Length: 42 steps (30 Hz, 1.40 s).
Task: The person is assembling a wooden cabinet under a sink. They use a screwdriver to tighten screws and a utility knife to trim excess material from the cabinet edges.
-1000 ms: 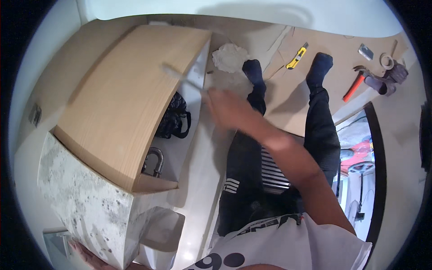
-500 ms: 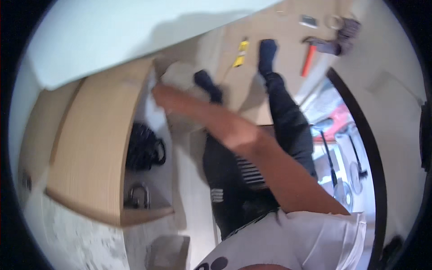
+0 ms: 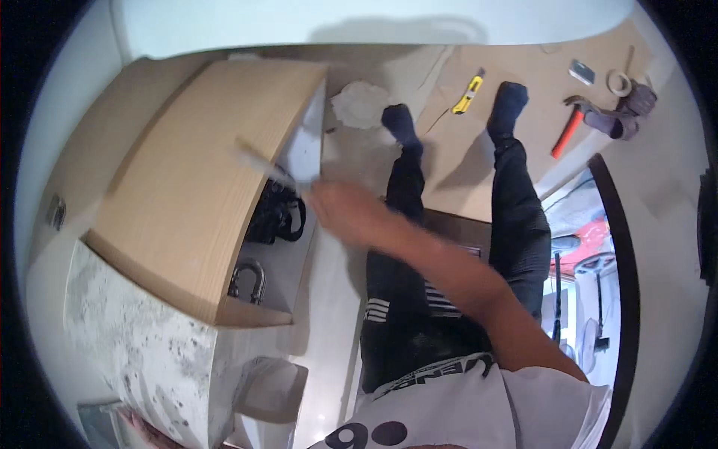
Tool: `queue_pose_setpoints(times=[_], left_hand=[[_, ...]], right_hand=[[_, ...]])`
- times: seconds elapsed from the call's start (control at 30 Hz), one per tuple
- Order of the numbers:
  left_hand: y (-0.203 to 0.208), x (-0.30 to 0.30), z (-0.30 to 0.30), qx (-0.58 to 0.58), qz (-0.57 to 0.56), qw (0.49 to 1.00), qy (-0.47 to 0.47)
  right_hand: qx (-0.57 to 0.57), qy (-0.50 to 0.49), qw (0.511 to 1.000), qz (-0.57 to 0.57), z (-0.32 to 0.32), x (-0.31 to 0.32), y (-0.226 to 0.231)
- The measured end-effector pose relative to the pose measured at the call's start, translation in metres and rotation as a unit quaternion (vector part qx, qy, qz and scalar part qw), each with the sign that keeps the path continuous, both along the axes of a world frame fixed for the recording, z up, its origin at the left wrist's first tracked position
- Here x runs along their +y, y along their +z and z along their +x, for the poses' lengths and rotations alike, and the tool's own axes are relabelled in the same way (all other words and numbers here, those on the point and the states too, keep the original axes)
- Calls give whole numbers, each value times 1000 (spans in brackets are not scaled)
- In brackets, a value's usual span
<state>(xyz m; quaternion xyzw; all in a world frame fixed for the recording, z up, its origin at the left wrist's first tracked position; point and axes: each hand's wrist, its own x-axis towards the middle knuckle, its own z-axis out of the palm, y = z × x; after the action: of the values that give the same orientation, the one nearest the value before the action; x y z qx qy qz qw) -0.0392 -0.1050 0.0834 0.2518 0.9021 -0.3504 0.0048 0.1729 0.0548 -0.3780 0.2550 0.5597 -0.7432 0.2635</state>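
Observation:
My right hand (image 3: pixel 333 209) is closed around a thin, pale, stick-like tool (image 3: pixel 265 163) with a brownish tip. Motion smears the tool, so its exact kind does not show. It reaches across the edge of a wood-grain cabinet panel (image 3: pixel 187 172), above the cabinet's opening. Within that opening are a black bundle (image 3: pixel 273 213) with a loop and a curved metal piece (image 3: pixel 256 280). At the lower left edge, part of my left hand (image 3: pixel 149 432) shows beside a greyish flat-sided thing (image 3: pixel 97 425); its grip is mostly hidden by the rim.
A white panel with dark spots (image 3: pixel 142 329) adjoins the cabinet, near a white bin-like container (image 3: pixel 273 389). A pale board (image 3: pixel 374 21) spans the top. On the floor lie a yellow utility knife (image 3: pixel 469 93), a red-handled hammer (image 3: pixel 568 133), a tape roll (image 3: pixel 618 82) and a crumpled white sheet (image 3: pixel 360 105).
My right hand has drawn back from the cabinet's far end, and the pale tool now shows. The whole view has shifted. Part of my left hand has come in at the lower left.

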Motion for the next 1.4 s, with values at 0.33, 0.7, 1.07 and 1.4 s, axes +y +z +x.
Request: queue_pose_setpoints(times=[0.33,0.7,1.07,1.4], left_hand=[[-3,27,-3,-4,36,999,-21],[-9,34,-2,-7,62,998,-30],[-29,43,-11,-7,80,996,-49],[-130,45,14,-18,115,988,-104]], right_hand=[[0,-81,991,104,-16,-67,-129],[-67,-168,982,62,-33,-48,-114],[-59,-92,976,187,-29,-18,-222],[-107,-88,883,448,156,91,-292]])
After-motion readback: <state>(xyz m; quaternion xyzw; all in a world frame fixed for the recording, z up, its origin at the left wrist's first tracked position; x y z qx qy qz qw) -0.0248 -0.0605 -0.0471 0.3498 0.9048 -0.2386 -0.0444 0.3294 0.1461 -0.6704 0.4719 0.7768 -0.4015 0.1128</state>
